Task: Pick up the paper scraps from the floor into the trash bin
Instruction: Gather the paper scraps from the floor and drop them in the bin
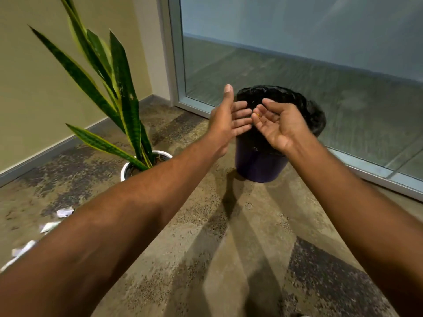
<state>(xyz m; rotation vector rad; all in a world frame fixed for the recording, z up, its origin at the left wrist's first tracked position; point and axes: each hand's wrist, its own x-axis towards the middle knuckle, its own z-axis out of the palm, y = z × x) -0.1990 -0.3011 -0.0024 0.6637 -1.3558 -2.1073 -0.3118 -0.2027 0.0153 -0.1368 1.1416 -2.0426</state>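
I have both hands out over the trash bin [261, 165], a dark tub lined with a black bag, standing on the floor [229, 259] just in front of the glass partition [297, 65]. My left hand [225, 121] is spread flat, thumb up, fingers released; my right hand [278, 125] is palm-up and loosely cupped, fingers uncurled, gripping nothing I can make out beyond a tiny yellowish speck near the fingertips. The paper scraps [65, 212] that remain lie well apart from the bin, scattered on the floor at the far left, beyond the potted plant [119, 92] and partly hidden by my left forearm. I judge them to be featherlight, soft and crumpled, so they will not slip or break but could drift or flutter off an open palm; pinching each by a raised fold, or gathering several into a closed fist, looks the safest hold. They are too small and blurred for me to read any print, and I see no brand or label on the bin, the bag or the white plant pot [124, 171]
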